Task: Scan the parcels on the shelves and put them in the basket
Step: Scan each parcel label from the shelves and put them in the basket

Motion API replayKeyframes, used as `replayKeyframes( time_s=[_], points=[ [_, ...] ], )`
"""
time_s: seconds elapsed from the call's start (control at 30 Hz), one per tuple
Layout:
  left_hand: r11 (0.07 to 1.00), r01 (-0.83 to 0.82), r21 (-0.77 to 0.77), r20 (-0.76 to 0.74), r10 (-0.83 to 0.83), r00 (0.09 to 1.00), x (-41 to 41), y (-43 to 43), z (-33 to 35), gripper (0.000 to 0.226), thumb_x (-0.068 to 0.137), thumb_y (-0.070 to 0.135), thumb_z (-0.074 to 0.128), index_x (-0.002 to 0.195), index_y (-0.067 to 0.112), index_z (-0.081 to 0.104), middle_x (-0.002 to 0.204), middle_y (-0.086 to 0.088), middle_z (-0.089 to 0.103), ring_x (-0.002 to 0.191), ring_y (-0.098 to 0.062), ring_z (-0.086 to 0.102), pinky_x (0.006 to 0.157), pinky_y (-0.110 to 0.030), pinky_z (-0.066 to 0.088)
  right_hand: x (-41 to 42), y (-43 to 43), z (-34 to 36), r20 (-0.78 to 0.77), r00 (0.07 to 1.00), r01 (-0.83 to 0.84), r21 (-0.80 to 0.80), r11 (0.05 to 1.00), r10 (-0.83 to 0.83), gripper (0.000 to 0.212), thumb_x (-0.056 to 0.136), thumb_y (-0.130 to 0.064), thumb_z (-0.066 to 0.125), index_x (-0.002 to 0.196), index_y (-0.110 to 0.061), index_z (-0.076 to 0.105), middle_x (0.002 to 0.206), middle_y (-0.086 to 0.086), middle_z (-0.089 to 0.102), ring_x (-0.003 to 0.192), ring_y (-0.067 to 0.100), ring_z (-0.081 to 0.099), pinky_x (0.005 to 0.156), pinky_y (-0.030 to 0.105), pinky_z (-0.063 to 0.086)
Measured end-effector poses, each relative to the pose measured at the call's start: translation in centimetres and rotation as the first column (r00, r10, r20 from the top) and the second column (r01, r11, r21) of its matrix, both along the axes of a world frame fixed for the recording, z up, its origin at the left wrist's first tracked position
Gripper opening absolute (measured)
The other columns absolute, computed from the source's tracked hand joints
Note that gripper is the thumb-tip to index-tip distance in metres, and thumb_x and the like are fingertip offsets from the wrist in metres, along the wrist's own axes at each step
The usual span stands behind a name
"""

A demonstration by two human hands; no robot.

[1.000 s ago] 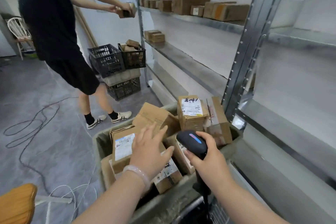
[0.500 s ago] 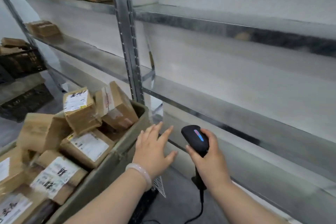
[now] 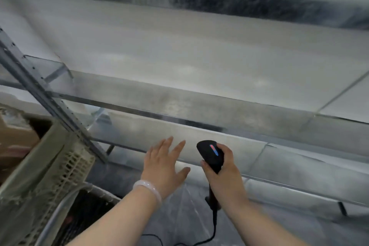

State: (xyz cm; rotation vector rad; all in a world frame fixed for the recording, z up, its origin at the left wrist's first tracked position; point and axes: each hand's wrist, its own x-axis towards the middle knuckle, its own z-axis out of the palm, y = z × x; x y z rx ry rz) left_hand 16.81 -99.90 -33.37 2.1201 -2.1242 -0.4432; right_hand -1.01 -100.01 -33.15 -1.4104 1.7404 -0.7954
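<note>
Nearest, a black cable (image 3: 214, 225) hangs from the scanner handle and trails across the grey floor (image 3: 179, 215). The left grip (image 3: 163, 168) is open with fingers spread, palm down, holding nothing; it is raised in front of the lower shelf edge, and a pale bracelet (image 3: 147, 187) sits on its wrist. Just beside it, the right grip (image 3: 223, 173) is closed round the black scanner (image 3: 211, 156), head upward, with a red and blue strip lit on top. At far left stands the basket (image 3: 46, 166), grey with a lattice wall. A brown parcel (image 3: 16, 140) lies inside it, blurred and cut off by the frame edge. Beyond, a perforated metal upright (image 3: 40, 90) carries the lower shelf (image 3: 199, 110). The upper shelf (image 3: 199, 0) is farthest.
</note>
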Motion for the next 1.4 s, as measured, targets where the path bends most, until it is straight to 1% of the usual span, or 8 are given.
replayKeyframes(
  time_s=[0.07,0.23,0.5,0.6,0.73,1.07,1.27,1.4],
  points=[
    [0.999,0.024,0.038,0.027,-0.025,0.999,-1.0,-1.0,-1.5,0.077,0.092,0.066,0.041,0.156,0.044,0.002,0.167,0.003,0.0,0.154,-0.02,0.002,0.125,-0.042,0.003,-0.9,-0.8,-1.1,-0.026,0.999,0.019,0.049,0.999,-0.018,0.055,0.086,-0.04,0.066,0.131,-0.043,0.034,0.11,-0.016,0.058,0.098,0.017,0.062,0.078,0.03,0.048],
    [0.991,0.059,0.117,0.034,-0.064,0.997,-1.9,-4.6,-5.4,0.075,0.095,0.063,0.039,0.155,0.044,0.0,0.167,0.005,-0.004,0.154,-0.02,-0.002,0.125,-0.043,0.002,-0.9,-4.7,-4.5,-0.059,0.996,0.073,0.157,0.985,-0.065,0.051,0.088,-0.044,0.063,0.127,-0.047,0.031,0.103,-0.016,0.059,0.086,0.014,0.062,0.069,0.028,0.047],
    [0.973,0.13,0.19,0.054,-0.143,0.988,-1.4,-13.0,-16.7,0.076,0.095,0.064,0.038,0.157,0.04,0.0,0.167,0.001,0.002,0.154,-0.024,0.001,0.125,-0.046,0.006,1.9,-13.1,-16.1,-0.084,0.987,0.155,0.271,0.95,-0.137,0.055,0.084,-0.04,0.061,0.13,-0.042,0.03,0.108,-0.005,0.063,0.091,0.024,0.067,0.083,0.041,0.055],
    [0.965,0.162,0.208,0.045,-0.175,0.984,-0.9,-15.3,-21.2,0.074,0.096,0.062,0.037,0.156,0.041,-0.001,0.167,0.003,0.0,0.154,-0.023,-0.003,0.125,-0.046,0.001,2.9,-16.6,-20.7,-0.121,0.985,0.151,0.299,0.942,-0.119,0.058,0.088,-0.037,0.059,0.137,-0.035,0.028,0.107,-0.002,0.06,0.097,0.025,0.064,0.081,0.034,0.05],
    [0.965,0.168,0.2,0.05,-0.182,0.982,0.1,-18.4,-26.9,0.073,0.097,0.061,0.037,0.156,0.041,0.0,0.167,0.003,0.0,0.154,-0.023,-0.003,0.125,-0.046,0.0,3.3,-20.7,-26.2,-0.134,0.982,0.165,0.292,0.942,-0.131,0.061,0.088,-0.035,0.058,0.14,-0.033,0.027,0.104,-0.002,0.061,0.083,0.021,0.065,0.069,0.031,0.051],
    [0.983,0.139,0.12,0.036,-0.144,0.989,1.2,-24.6,-36.3,0.07,0.096,0.062,0.036,0.156,0.041,0.006,0.166,0.006,0.01,0.154,-0.018,0.003,0.125,-0.044,0.004,3.0,-29.3,-36.6,-0.128,0.978,0.189,0.231,0.954,-0.163,0.062,0.09,-0.037,0.06,0.142,-0.027,0.027,0.104,-0.001,0.055,0.09,0.022,0.058,0.076,0.033,0.047],
    [0.989,0.121,0.089,0.031,-0.124,0.992,1.0,-25.2,-40.2,0.068,0.095,0.063,0.031,0.156,0.041,0.01,0.165,0.006,0.015,0.153,-0.017,0.009,0.124,-0.045,0.012,3.0,-31.9,-39.6,-0.068,0.972,0.233,0.266,0.935,-0.223,0.068,0.089,-0.041,0.061,0.144,-0.024,0.025,0.104,0.003,0.058,0.083,0.024,0.063,0.075,0.035,0.052],
    [0.988,0.111,0.109,0.02,-0.113,0.993,0.9,-24.8,-40.3,0.068,0.096,0.062,0.033,0.156,0.041,0.01,0.165,0.006,0.014,0.153,-0.018,0.009,0.124,-0.044,0.01,2.9,-32.2,-39.9,-0.046,0.966,0.256,0.275,0.927,-0.253,0.07,0.088,-0.042,0.063,0.145,-0.024,0.025,0.107,0.003,0.057,0.087,0.025,0.062,0.077,0.036,0.053]
  ],
)
